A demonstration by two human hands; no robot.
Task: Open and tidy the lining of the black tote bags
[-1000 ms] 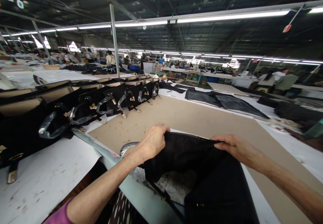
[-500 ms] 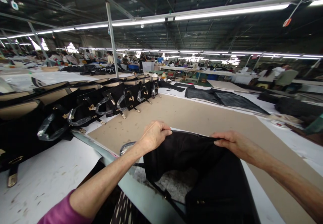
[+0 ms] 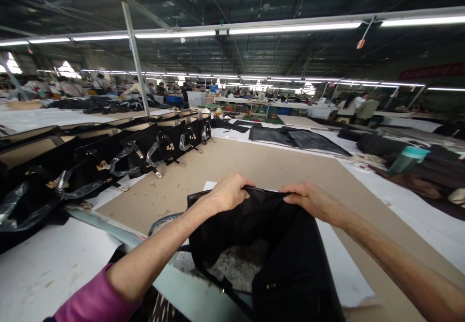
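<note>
A black handbag [image 3: 290, 259] lies at the near edge of the table, its far rim lifted between my two hands. My left hand [image 3: 231, 192] pinches that rim toward its left part, thumb and fingers closed on the edge. Farther right along the same rim, my right hand [image 3: 308, 198] grips it between thumb and fingers. Below the raised rim a gap shows a mottled grey-white surface. A dark strap with a small gold fitting hangs at the bag's near left. One plastic-wrapped handle shows partly behind my left forearm.
Rows of black handbags [image 3: 140, 150] with plastic-wrapped handles and gold clasps stand on the left. Beige board [image 3: 225, 160] covers the table, with white paper around it. Flat black pieces [image 3: 294, 137] lie beyond. At right is a teal-lidded bottle [image 3: 409, 160]. People work in the background.
The view has turned to the right, bringing the bottle into full sight. My right hand is now closer to my left along the rim. Both hands still hold the handbag.
</note>
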